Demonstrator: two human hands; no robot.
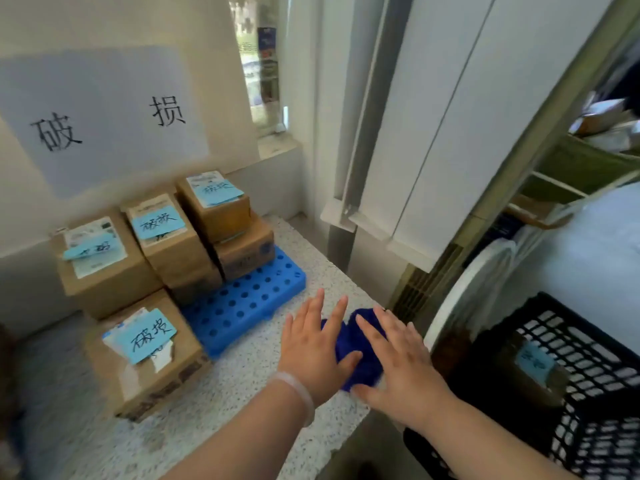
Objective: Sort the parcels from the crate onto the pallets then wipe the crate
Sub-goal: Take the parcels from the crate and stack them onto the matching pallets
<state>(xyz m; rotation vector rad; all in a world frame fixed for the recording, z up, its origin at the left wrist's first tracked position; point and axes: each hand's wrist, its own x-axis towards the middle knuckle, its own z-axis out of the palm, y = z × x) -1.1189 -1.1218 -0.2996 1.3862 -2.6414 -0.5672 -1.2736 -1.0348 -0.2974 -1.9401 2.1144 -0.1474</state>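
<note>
Pressing one blue cloth [349, 336]: left hand [311, 344], right hand [401, 355] (one pallet [242, 299])

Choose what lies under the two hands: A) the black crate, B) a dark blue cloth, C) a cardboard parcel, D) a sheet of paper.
B: the left hand and the right hand, fingers straight, both rest on the dark blue cloth on the speckled surface.

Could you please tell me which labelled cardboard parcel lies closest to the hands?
The front parcel, just left of the left hand; the others sit farther back toward the wall.
</note>
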